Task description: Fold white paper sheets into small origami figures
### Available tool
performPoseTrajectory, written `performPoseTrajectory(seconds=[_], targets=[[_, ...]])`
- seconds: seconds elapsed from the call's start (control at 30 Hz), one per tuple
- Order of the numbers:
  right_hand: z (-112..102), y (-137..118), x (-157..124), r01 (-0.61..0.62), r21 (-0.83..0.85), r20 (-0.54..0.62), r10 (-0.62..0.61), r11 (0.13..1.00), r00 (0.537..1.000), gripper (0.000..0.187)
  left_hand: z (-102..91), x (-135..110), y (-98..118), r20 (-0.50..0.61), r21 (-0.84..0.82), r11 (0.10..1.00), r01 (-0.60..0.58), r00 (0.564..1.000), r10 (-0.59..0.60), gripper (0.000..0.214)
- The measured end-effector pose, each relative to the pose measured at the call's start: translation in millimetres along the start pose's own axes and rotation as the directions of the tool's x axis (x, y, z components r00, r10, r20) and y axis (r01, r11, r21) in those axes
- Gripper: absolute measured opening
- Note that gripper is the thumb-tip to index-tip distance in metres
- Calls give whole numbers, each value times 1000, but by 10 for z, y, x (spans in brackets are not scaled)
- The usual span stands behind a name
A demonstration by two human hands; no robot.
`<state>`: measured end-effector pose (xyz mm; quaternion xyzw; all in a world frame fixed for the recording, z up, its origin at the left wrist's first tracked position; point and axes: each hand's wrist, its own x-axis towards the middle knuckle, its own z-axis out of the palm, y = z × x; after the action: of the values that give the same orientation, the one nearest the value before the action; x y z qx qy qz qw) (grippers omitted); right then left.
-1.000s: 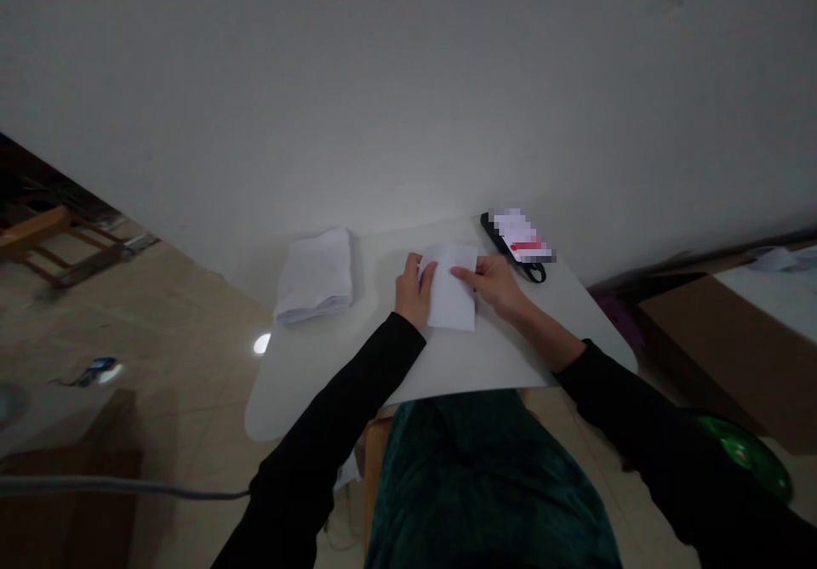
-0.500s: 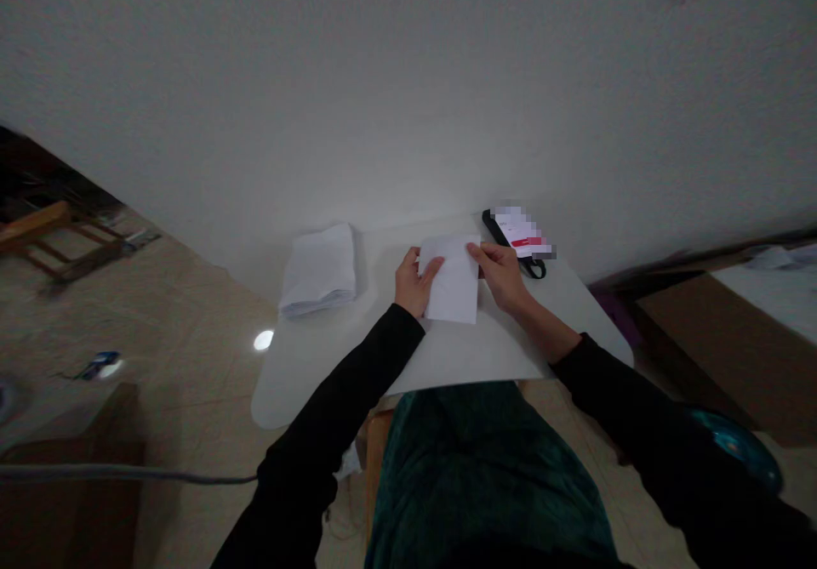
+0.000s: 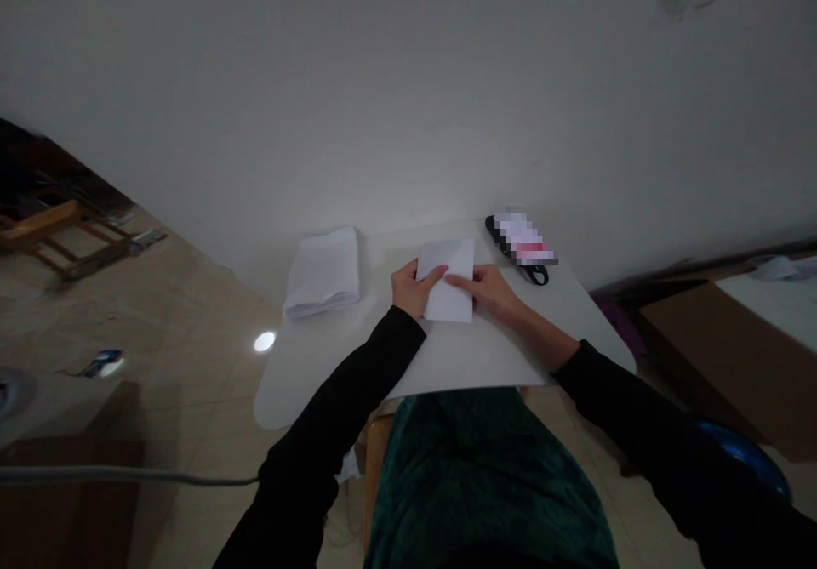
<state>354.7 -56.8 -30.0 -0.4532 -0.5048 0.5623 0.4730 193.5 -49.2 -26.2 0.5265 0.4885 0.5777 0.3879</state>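
I see both dark-sleeved arms (image 3: 345, 403) reaching far from the near side, converging. The left hand (image 3: 409, 288) and right hand (image 3: 494, 291) pinch, thumbs (image 3: 437, 273) uppermost, nearly tip to tip.

White paper (image 3: 449, 304), white tabletop (image 3: 478, 363), black sleeves (image 3: 338, 403), mottled dark-green cloth (image 3: 485, 475).

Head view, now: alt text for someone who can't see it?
A person's left hand and right hand hold a white paper at a white table. A white paper stack lies to their left; a partly pixelated, black-edged object lies to their right.
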Motion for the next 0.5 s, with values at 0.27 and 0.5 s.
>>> performPoseTrajectory(seconds=[0.27,0.5], targets=[[107,88,-8,-35,97,27,33,995,999,50,-33,45,-9,-25,13,1000,-8,1000,8,39],[153,34,-40,-19,146,55,11,989,998,59,4,27,51,-6,-76,991,106,994,-107,45]])
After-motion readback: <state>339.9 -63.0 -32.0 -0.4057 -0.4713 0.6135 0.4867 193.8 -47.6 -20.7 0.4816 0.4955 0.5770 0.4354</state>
